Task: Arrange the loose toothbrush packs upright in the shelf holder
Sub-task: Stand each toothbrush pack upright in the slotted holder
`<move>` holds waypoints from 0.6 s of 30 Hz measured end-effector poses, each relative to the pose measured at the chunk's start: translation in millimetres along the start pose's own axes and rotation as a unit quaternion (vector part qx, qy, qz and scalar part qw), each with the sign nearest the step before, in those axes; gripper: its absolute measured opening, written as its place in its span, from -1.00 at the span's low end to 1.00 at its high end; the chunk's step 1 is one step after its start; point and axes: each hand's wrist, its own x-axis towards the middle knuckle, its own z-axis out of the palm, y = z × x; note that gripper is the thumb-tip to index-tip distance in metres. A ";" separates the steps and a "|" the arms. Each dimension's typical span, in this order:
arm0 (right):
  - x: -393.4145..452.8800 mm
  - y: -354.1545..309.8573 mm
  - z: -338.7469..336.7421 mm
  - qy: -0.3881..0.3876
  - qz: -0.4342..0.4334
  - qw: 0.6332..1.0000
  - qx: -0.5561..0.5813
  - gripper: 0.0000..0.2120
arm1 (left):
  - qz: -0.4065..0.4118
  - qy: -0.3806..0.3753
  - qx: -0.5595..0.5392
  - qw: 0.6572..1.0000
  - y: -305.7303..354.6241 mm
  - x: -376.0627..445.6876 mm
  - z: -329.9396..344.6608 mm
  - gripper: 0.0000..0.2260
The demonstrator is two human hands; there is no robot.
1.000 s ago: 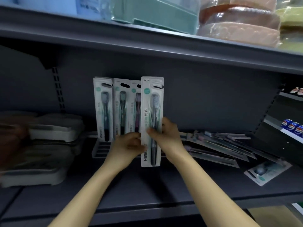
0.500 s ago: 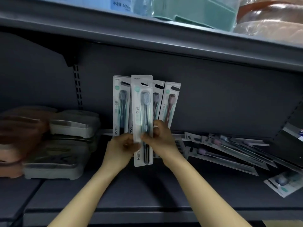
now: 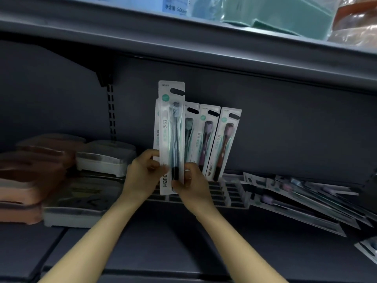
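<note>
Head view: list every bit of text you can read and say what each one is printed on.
"Hane": bottom of the toothbrush pack held by the left hand and right hand.
"炫彩": same pack, beside the brush head.
"Hane": bottom of the rightmost upright pack.
"500m", cut off at the edge: blue package on the upper shelf.
Small top-corner codes and the print on the loose packs are too blurred to read.
</note>
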 end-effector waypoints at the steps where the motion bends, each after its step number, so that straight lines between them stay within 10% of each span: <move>1: 0.8 -1.1 3.5 0.007 -0.007 1.000 -0.009 -0.76 | -0.003 0.008 0.003 1.000 -1.4 1.2 -0.5 -0.76; 18: 38.3 15.8 53.3 0.152 -0.052 0.975 -0.154 -0.68 | 0.071 0.077 0.118 0.988 -20.9 13.7 8.0 -0.50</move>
